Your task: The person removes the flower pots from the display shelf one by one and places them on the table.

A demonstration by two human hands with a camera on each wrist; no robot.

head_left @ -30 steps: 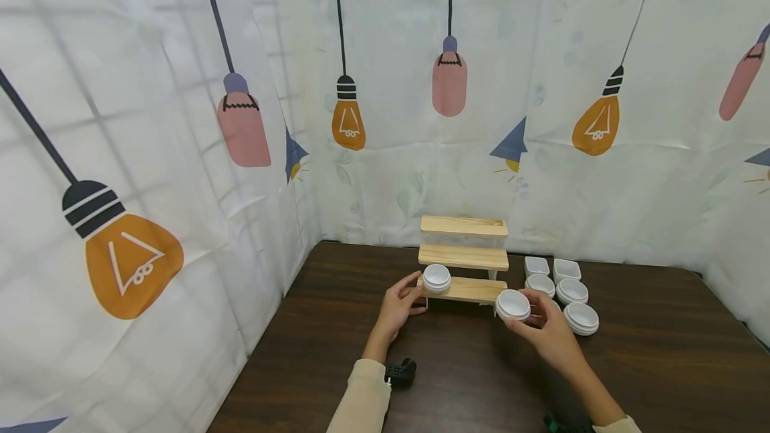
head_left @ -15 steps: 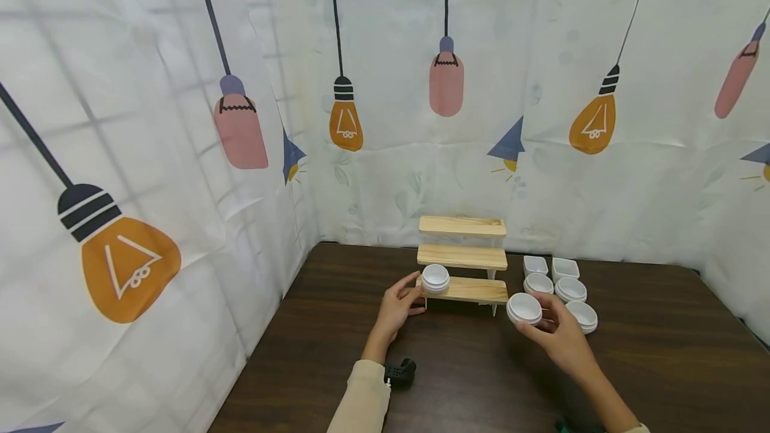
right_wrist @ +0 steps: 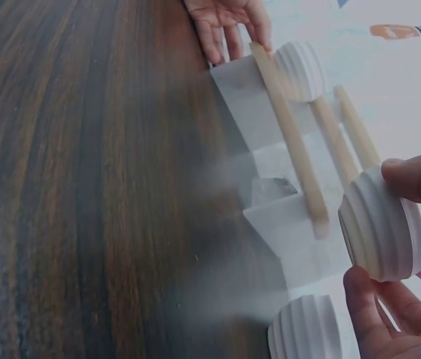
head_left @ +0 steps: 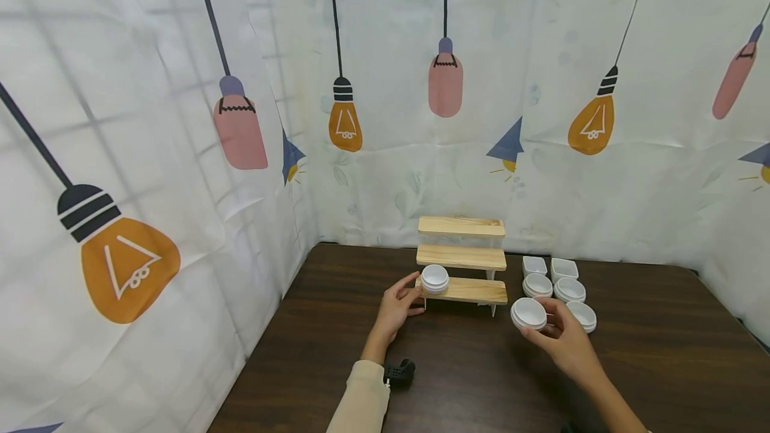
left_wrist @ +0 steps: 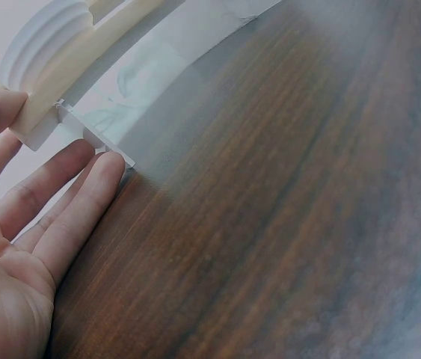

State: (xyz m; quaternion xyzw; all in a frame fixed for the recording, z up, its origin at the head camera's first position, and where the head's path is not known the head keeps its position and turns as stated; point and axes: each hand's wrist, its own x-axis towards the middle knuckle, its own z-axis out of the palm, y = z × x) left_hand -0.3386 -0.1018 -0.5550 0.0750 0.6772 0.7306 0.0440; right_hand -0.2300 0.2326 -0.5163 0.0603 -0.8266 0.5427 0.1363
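A three-tier wooden display stand [head_left: 472,291] stands near the back of the table. One round white ribbed bowl [head_left: 435,279] sits at the left end of its lowest shelf. My left hand [head_left: 394,311] is at that end, thumb and index finger gripping the shelf edge beside the bowl, the other fingers extended near the clear support leg [left_wrist: 98,134]. To the right of the stand, my right hand [head_left: 568,343] holds a second round white bowl [head_left: 529,314] between thumb and fingers, raised off the table with its opening up.
Right of the stand are two square white dishes [head_left: 564,268] at the back and several round white bowls [head_left: 569,290] before them, partly hidden by the right hand. The dark wooden table [head_left: 469,379] meets a white curtain [head_left: 385,186] with printed lamps behind and at left.
My right hand has carried its bowl rightward, away from the stand's right end and toward the other bowls. My left hand and the bowl on the lowest shelf stay in place.
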